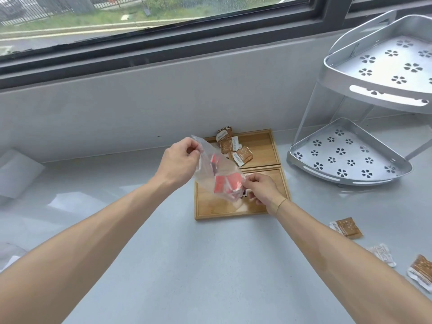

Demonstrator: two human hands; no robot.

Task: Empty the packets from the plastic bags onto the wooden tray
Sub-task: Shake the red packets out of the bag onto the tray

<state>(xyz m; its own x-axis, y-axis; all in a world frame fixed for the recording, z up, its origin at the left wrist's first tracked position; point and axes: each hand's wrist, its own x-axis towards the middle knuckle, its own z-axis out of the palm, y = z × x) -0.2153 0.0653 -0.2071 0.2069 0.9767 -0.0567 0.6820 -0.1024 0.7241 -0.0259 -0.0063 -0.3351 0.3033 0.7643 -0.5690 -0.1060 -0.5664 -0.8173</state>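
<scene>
Crinkled clear plastic bag point(211, 170) hangs tilted over the smooth wooden tray point(275, 148), flat red packets point(228, 184) gathered at its 5 o'clock end. Left hand point(180, 163) pinches the 11 o'clock corner; right hand point(263, 189) pinches the low end. Brown packets point(233, 148) lie at the tray's 12 o'clock on the glossy grey worktop point(187, 265).

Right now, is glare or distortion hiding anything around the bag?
Head view: daylight from the window puts soft sheen on the counter; wide-angle bends the frame's lines; the clear bag blurs the red packets inside; the tray stays readable.
</scene>
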